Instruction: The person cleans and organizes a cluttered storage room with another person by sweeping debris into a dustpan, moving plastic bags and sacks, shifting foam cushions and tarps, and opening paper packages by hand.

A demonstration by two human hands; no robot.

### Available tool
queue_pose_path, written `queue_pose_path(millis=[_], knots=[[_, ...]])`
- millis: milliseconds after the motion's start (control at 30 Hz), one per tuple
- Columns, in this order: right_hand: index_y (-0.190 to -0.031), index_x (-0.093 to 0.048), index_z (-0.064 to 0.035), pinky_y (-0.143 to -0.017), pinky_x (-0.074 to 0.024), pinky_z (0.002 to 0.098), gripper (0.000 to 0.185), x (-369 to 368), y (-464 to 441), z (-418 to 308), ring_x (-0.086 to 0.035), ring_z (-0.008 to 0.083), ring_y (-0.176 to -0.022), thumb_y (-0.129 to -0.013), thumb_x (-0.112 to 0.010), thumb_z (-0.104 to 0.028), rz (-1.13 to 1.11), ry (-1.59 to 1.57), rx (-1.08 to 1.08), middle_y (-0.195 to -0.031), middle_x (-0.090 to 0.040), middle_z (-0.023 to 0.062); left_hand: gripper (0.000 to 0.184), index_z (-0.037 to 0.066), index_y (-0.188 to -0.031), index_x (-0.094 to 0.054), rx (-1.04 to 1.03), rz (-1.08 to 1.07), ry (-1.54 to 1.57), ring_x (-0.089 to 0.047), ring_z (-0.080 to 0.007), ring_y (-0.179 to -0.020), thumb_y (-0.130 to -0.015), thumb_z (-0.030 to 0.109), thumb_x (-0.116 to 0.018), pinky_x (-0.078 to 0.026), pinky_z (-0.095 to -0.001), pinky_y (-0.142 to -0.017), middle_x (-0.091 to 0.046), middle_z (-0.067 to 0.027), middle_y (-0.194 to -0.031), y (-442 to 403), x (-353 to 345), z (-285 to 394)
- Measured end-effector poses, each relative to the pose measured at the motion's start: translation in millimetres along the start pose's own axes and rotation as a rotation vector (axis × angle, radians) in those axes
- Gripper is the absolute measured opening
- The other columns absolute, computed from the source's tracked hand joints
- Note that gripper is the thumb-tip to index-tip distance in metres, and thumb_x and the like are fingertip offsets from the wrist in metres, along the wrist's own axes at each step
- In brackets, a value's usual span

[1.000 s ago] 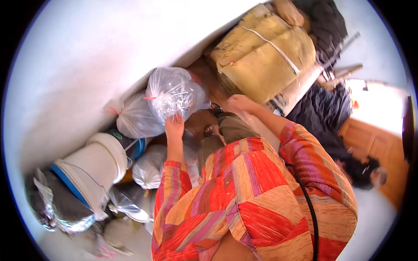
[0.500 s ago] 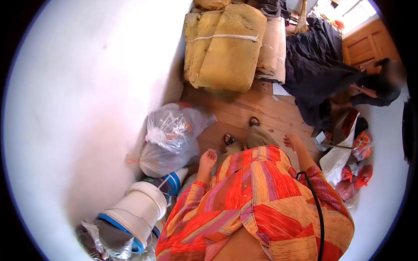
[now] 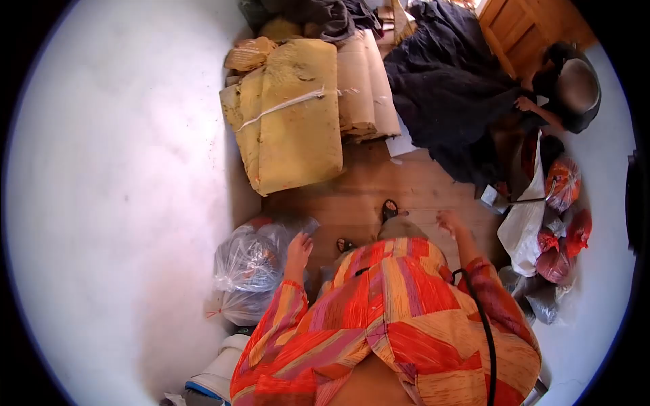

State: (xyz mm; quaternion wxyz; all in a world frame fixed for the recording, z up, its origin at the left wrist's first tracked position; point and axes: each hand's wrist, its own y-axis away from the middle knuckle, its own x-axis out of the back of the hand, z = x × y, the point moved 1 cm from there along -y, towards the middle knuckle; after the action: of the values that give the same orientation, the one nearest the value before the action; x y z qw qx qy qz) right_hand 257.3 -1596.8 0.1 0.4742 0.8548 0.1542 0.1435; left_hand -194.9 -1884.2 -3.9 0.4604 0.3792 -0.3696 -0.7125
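Beside the clear plastic bags [image 3: 254, 257] on the left, my left hand [image 3: 298, 250] hangs with its fingers apart and nothing in them. Whether it brushes the bags I cannot tell. My right hand [image 3: 452, 223] is over the wooden floor [image 3: 420, 179], its fingers loosely bent and apart, holding nothing. Ahead of me stands a yellowed, folded foam-like slab [image 3: 298, 128] tied with a white strip [image 3: 288, 105]. Pale folded cardboard [image 3: 369, 88] leans next to it.
Another person [image 3: 542, 111] is at the right, by a large dark cloth [image 3: 447, 88]. Below that person lie a white sack [image 3: 528, 227] and red bags [image 3: 577, 233]. A white bucket [image 3: 220, 369] is at lower left. A wooden door [image 3: 518, 34] is at the back.
My view has moved forward and turned right, so the tied slab is nearer and the bucket has mostly left the view. My left hand has come alongside the plastic bags. Both hands stay empty.
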Motion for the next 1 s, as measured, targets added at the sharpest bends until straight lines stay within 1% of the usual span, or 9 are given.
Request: queue_pose_path(millis=[200,300,400,433,467,667,800,867,1000], knots=[[-0.1,-0.054,-0.0073,-0.062,-0.0462,0.0261,0.024,58,-9,-72,-0.054,0.0132,-0.069,-0.085,-0.048,-0.025,0.135,-0.017,0.045,-0.085,-0.058,0.0049,0.038,0.007,-0.117,-0.044,0.061,-0.129,-0.425,-0.051,-0.0216,-0.096,-0.084,0.024,-0.05,-0.041,-0.0332,-0.084,-0.051,-0.0078,-0.11,-2,-81,-52],[-0.099,-0.054,-0.0076,-0.065,-0.046,0.0268,0.023,76,-9,-93,-0.054,0.0132,-0.073,-0.085,-0.047,-0.024,0.179,-0.053,0.035,-0.088,-0.058,0.0051,0.026,0.001,-0.1,-0.056,-0.173,-0.203,-0.862,-0.053,-0.0121,-0.086,-0.081,0.018,-0.05,-0.043,-0.0253,-0.076,-0.057,-0.0063,-0.093,-33,-82,-68],[-0.103,-0.053,-0.0075,-0.068,-0.0457,0.0279,0.024,94,-15,-87,-0.054,0.0135,-0.077,-0.085,-0.046,-0.023,0.187,-0.084,0.006,-0.091,-0.058,0.0053,0.029,0.003,-0.105,-0.053,0.094,-0.33,-0.542,-0.053,-0.0117,-0.08,-0.08,0.018,-0.05,-0.044,-0.0257,-0.07,-0.056,-0.0041,-0.092,-59,-81,-52],[-0.106,-0.052,-0.0074,-0.069,-0.0456,0.0286,0.026,96,-18,-81,-0.054,0.0139,-0.078,-0.085,-0.046,-0.022,0.182,-0.081,-0.004,-0.092,-0.057,0.0053,0.031,0.007,-0.109,-0.049,0.102,-0.063,-0.632,-0.052,-0.0128,-0.078,-0.08,0.018,-0.049,-0.045,-0.0259,-0.067,-0.055,-0.0034,-0.092,-13,-125,-31],[-0.106,-0.052,-0.0074,-0.069,-0.0456,0.0286,0.026,98,-19,-77,-0.054,0.0139,-0.078,-0.085,-0.046,-0.022,0.194,-0.094,-0.015,-0.092,-0.057,0.0053,0.031,0.007,-0.109,-0.049,0.112,-0.069,-0.649,-0.052,-0.0128,-0.078,-0.08,0.018,-0.049,-0.045,-0.0259,-0.067,-0.055,-0.0034,-0.092,-15,-130,-25],[-0.108,-0.05,-0.0068,-0.068,-0.0461,0.0298,0.027,86,-25,-61,-0.054,0.0165,-0.079,-0.085,-0.044,-0.019,0.218,-0.225,-0.125,-0.093,-0.056,0.0076,0.034,0.009,-0.112,-0.047,0.139,-0.035,-0.811,-0.053,-0.0136,-0.075,-0.081,0.021,-0.049,-0.046,-0.0263,-0.066,-0.054,-0.0032,-0.093,-58,-164,43],[-0.112,-0.047,-0.0063,-0.069,-0.0462,0.0293,0.031,75,-1,-94,-0.054,0.0174,-0.08,-0.084,-0.045,-0.022,0.261,-0.327,-0.094,-0.095,-0.056,0.0083,0.017,0.008,-0.091,-0.054,0.099,-0.321,-0.857,-0.053,-0.0102,-0.072,-0.08,0.021,-0.049,-0.046,-0.0259,-0.058,-0.054,-0.003,-0.079,-82,-205,88],[-0.113,-0.047,-0.0061,-0.069,-0.0462,0.0291,0.033,77,-8,-114,-0.054,0.0175,-0.081,-0.084,-0.046,-0.022,0.265,-0.353,-0.081,-0.096,-0.056,0.0083,0.014,0.008,-0.082,-0.053,0.173,-0.326,-0.871,-0.053,-0.011,-0.072,-0.079,0.021,-0.051,-0.046,-0.0279,-0.059,-0.053,-0.0032,-0.072,-139,-223,100],[-0.114,-0.045,-0.0055,-0.069,-0.0463,0.0279,0.034,80,-15,-131,-0.054,0.0173,-0.081,-0.084,-0.047,-0.021,0.299,-0.437,0.003,-0.098,-0.056,0.0085,0.027,0.003,-0.1,-0.051,-0.045,-0.35,-0.96,-0.055,-0.0185,-0.078,-0.083,0.024,-0.049,-0.046,-0.0304,-0.066,-0.055,-0.0082,-0.091,-165,-285,136]])
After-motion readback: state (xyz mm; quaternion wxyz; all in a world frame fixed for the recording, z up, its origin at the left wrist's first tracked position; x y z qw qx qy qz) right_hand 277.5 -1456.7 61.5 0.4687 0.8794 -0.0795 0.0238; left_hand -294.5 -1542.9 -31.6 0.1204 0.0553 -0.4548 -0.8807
